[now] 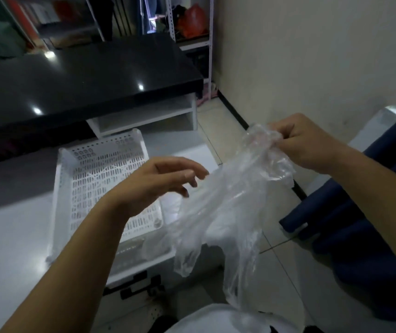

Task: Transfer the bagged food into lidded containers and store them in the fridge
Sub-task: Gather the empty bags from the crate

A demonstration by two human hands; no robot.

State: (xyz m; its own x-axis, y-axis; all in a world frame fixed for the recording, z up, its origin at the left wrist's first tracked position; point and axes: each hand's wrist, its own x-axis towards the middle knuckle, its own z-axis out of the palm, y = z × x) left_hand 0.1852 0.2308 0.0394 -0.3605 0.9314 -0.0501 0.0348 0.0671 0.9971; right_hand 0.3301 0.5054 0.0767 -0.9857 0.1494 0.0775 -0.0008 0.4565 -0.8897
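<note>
From the head view, we see the right hand [309, 145] pinching the bunched top of a clear plastic bag [235, 207], fingers curled tight on the gathered film, so that grip is clenched on the bag. The left hand [158, 181] is released, its fingers loosely spread just beside the bag's upper side; whether the fingertips touch the film we cannot tell.

The bag hangs slack and looks empty, drooping in front of the white perforated tray [101, 179] that sits on the pale tabletop [12, 236]. No lidded container and no food shows here, so we judge the emptied bag is being gathered up or shaken out.

To do this well, we would keep the right pinch high on the neck, run the left hand down the film to flatten it and press the air out, then fold it small so nothing clinging inside drips on the tabletop.

The film is thin, crinkled and glossy, nearly transparent, limp with soft folds. The tray is rigid white plastic with rows of slots and raised walls. Behind it lies a black, polished slab [84, 78] with bright glints.
</note>
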